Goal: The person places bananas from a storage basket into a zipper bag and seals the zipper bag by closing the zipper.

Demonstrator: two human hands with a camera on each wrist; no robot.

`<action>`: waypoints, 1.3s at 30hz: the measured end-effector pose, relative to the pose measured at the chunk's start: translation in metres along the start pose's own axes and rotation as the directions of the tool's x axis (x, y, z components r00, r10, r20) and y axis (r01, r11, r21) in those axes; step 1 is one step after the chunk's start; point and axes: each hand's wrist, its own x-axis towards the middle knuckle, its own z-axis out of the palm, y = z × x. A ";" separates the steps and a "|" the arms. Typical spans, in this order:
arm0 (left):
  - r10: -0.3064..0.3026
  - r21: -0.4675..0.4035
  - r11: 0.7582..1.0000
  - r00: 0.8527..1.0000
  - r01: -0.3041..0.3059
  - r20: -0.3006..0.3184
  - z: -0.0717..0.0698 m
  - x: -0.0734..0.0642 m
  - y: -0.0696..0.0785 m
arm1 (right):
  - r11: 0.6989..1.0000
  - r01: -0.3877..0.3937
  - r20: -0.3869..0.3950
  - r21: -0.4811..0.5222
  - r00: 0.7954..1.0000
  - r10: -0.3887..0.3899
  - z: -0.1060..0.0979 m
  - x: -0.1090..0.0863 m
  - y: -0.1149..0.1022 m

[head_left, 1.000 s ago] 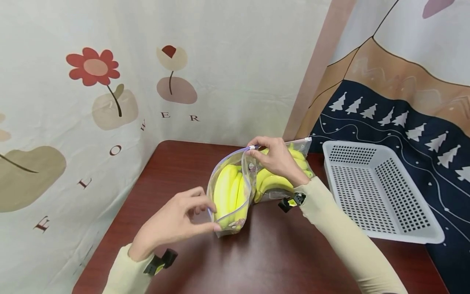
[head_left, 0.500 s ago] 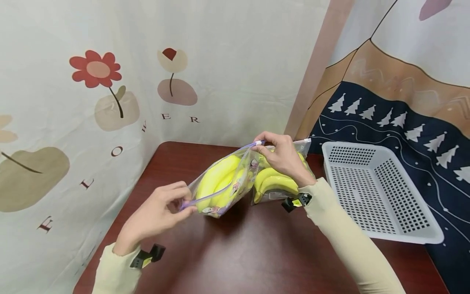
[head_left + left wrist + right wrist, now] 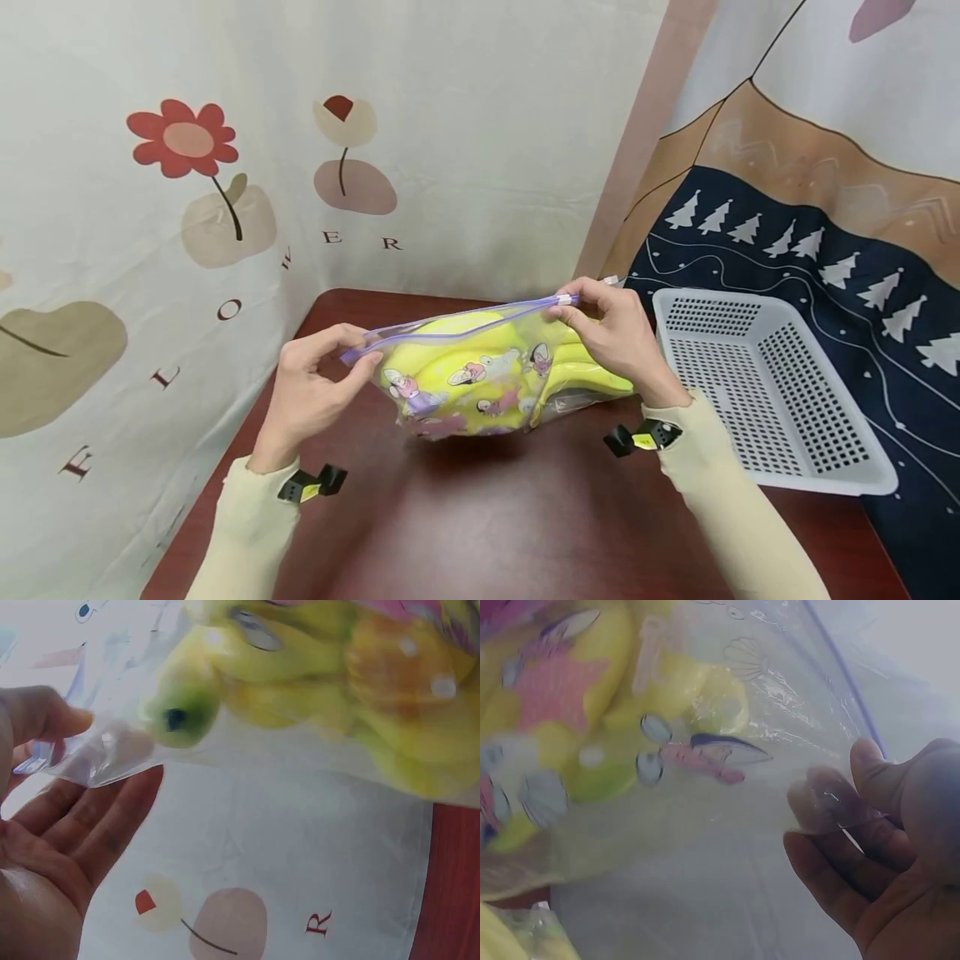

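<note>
A clear zip bag [image 3: 465, 375] with a purple zip edge and printed cartoon figures holds several yellow bananas [image 3: 292, 682]. My left hand [image 3: 315, 383] pinches its left top corner between thumb and fingers. At the other end of the zip, by the white slider [image 3: 564, 298], my right hand [image 3: 618, 329] pinches the right top corner. In the right wrist view, thumb and fingers grip the clear corner of the bag [image 3: 705, 742]. The bag is stretched between both hands, with a shadow on the table under it. A second bag of bananas [image 3: 588, 371] lies behind, partly hidden.
A light grey perforated plastic basket [image 3: 772, 392] stands at the right of the dark red table [image 3: 510, 533]. Printed cloth [image 3: 480, 167] hangs behind the table and along its left side. A dark blue cloth [image 3: 750, 242] with white trees hangs at the right.
The left hand has taken the bag's left corner and raised it, moving left and up. The right hand has shifted right. The bag's mouth has gone from wide and round to a narrow stretched line.
</note>
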 end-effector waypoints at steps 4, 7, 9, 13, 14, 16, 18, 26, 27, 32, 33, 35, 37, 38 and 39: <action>-0.040 -0.009 0.999 0.999 0.040 -0.014 0.006 -0.002 -0.015 | 0.998 -0.059 -0.011 0.017 0.998 0.059 -0.005 -0.013 0.004; -0.074 -0.090 0.993 0.996 0.078 0.040 0.013 -0.004 -0.021 | 0.992 -0.124 -0.008 0.026 0.992 0.124 -0.009 -0.024 0.011; -0.099 -0.171 0.979 0.991 0.113 0.089 0.019 -0.005 -0.024 | 0.988 -0.156 -0.009 0.014 0.988 0.156 -0.011 -0.031 0.018; -0.156 -0.251 0.949 0.975 0.193 0.157 0.030 -0.007 -0.030 | 0.987 -0.161 -0.021 -0.003 0.987 0.161 -0.015 -0.046 0.030; -0.176 -0.243 0.946 0.970 0.213 0.165 0.032 -0.008 -0.031 | 0.987 -0.159 -0.024 0.001 0.987 0.159 -0.015 -0.049 0.033; -0.218 -0.206 0.945 0.958 0.255 0.184 0.034 -0.008 -0.033 | 0.987 -0.159 -0.027 0.012 0.987 0.160 -0.015 -0.054 0.037; -0.271 -0.157 0.939 0.939 0.307 0.212 0.036 -0.008 -0.036 | 0.984 -0.175 -0.031 0.028 0.984 0.176 -0.014 -0.058 0.041; -0.412 0.013 0.903 0.859 0.429 0.303 0.042 -0.003 -0.038 | 0.958 -0.263 -0.018 0.116 0.964 0.267 -0.016 -0.066 0.053; -0.409 0.031 0.907 0.859 0.421 0.307 0.042 -0.001 -0.036 | 0.956 -0.267 -0.015 0.125 0.962 0.271 -0.016 -0.067 0.053; -0.393 0.178 0.919 0.864 0.353 0.316 0.045 0.008 -0.025 | 0.957 -0.254 -0.006 0.141 0.966 0.257 -0.018 -0.070 0.053; -0.390 0.209 0.918 0.864 0.337 0.318 0.046 0.010 -0.022 | 0.959 -0.245 -0.005 0.143 0.969 0.248 -0.018 -0.070 0.053; -0.369 0.265 0.920 0.868 0.290 0.331 0.048 0.013 -0.017 | 0.964 -0.224 -0.006 0.143 0.974 0.228 -0.017 -0.070 0.053; -0.336 0.298 0.925 0.875 0.237 0.348 0.050 0.017 -0.011 | 0.969 -0.206 -0.004 0.140 0.978 0.209 -0.017 -0.070 0.053; -0.313 0.307 0.929 0.880 0.206 0.357 0.052 0.019 -0.009 | 0.969 -0.198 0.000 0.146 0.980 0.200 -0.017 -0.069 0.053; -0.290 0.307 0.935 0.885 0.179 0.366 0.054 0.021 -0.006 | 0.970 -0.193 0.005 0.148 0.981 0.195 -0.016 -0.069 0.053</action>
